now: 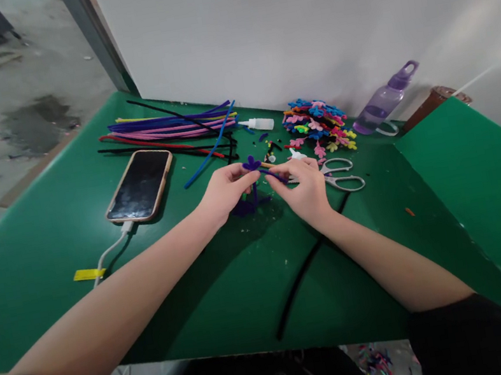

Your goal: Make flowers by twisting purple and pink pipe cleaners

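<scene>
Over the middle of the green table, my left hand [226,190] pinches a purple pipe-cleaner flower [252,162] between thumb and fingertips. My right hand [305,189] is closed, its thumb and forefinger on a purple pipe cleaner [269,172] that runs toward the flower. A thin tan stick [268,164] shows just above the right fingertips; whether it is held I cannot tell. Below the hands lie more purple pieces [244,208], partly hidden. Grey-handled scissors [345,183] rest by the right hand, their blades mostly covered by it.
Coloured pipe cleaners [172,127] lie at the back left, beside a small white bottle [261,123]. A phone [141,186] is plugged into a white cable. Finished flowers [316,121] are heaped at the back, left of a purple water bottle [383,100]. A black pipe cleaner [299,281] lies in front.
</scene>
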